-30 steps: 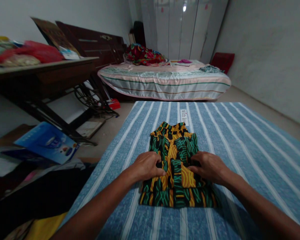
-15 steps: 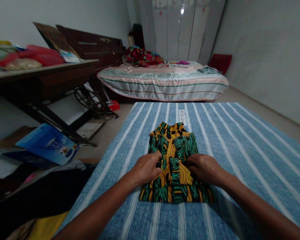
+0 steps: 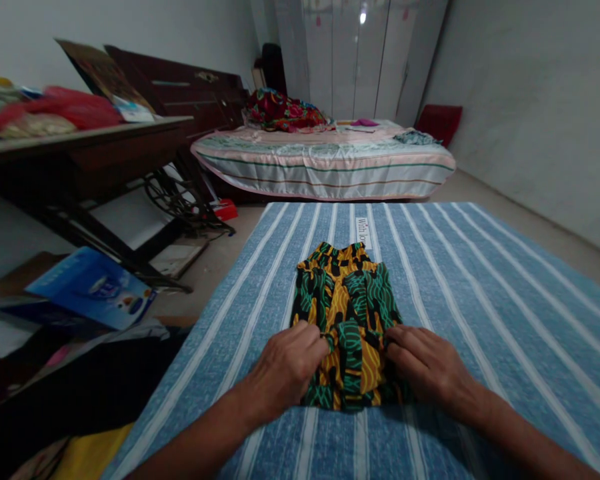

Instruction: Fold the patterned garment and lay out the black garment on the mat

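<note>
A folded garment (image 3: 337,293), patterned in green, yellow and black, lies on a blue cloth (image 3: 470,320) with white stripes. Its narrow gathered end points away from me. My left hand (image 3: 293,360) grips the left side of the raised near fold, fingers closed on the fabric. On the opposite side my right hand (image 3: 425,360) pinches the same fold, thumb tucked beneath. Between the hands the near layer bulges up slightly. Whether the garment is a shirt, a dress or something else, I cannot tell.
Beyond the striped surface stands a bed (image 3: 330,167) with a red floral blanket (image 3: 285,110). A sewing table (image 3: 170,127) holding red plastic bags (image 3: 80,108) is at the left. Below it sits a blue box (image 3: 95,287). A wardrobe (image 3: 345,67) stands at the back.
Both hands have moved nearer to me and closed on the garment's near fold. The lower edge has drawn in and bunched, where it lay flat and wider before.
</note>
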Demonstrator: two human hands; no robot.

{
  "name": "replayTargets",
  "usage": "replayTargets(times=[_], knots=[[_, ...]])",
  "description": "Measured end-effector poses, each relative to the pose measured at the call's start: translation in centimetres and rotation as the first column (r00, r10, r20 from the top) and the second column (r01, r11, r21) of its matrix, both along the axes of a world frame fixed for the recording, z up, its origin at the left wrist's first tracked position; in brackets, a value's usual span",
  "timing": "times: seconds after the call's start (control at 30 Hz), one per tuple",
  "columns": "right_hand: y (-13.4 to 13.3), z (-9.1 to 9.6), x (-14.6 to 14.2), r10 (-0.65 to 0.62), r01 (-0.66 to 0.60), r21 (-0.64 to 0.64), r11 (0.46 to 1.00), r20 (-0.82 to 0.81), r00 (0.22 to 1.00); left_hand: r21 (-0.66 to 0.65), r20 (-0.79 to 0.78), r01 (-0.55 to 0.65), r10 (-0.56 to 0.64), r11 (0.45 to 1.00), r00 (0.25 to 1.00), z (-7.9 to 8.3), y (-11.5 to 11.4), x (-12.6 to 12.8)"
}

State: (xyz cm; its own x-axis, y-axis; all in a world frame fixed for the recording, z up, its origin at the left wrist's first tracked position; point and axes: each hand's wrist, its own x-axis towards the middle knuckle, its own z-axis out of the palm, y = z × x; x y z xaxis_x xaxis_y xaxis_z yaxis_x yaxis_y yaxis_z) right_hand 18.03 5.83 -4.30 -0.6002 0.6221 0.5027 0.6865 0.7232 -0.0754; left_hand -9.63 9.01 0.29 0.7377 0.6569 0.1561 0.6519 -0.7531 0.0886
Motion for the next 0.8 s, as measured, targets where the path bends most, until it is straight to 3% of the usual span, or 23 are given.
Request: replayTargets(times=[0.2,0.33,0.47,0.57,0.7,0.8], knots=[[-2.6,-0.3,-0.3,0.037,-0.04,-0.027,0.999,-0.103,0.994,0.105,0.099,0.158,-0.169,0.982,0.981,-0.5,-3.1,-0.5],[-2.6,0.8,-0.7,0.006,-0.052,-0.223,0.973,-0.202,0.979,0.119,0.168,0.118,-0.137,0.986,0.976,-0.4,-3.5,-0.4],[-1.3,1.8,-1.2,-0.199,0.002,-0.498,0.867,-0.343,0.918,-0.064,0.247,0.098,-0.08,0.993,0.966,-0.4,-3.1,-0.3],[0.4,2.4,-1.6,-0.353,0.129,-0.636,0.761,-0.238,0.905,-0.249,0.301,0.041,0.037,0.968,0.953,-0.4,-2.5,-0.2],[2.1,3.2,-1.8,-0.235,0.093,-0.722,0.685,-0.099,0.967,-0.368,0.329,-0.095,0.225,0.925,0.917,-0.1,-1.5,0.1],[2.3,3.4,-1.7,-0.172,0.015,-0.679,0.734,-0.164,0.971,-0.342,0.306,-0.107,0.219,0.934,0.926,0.0,-1.1,0.4]])
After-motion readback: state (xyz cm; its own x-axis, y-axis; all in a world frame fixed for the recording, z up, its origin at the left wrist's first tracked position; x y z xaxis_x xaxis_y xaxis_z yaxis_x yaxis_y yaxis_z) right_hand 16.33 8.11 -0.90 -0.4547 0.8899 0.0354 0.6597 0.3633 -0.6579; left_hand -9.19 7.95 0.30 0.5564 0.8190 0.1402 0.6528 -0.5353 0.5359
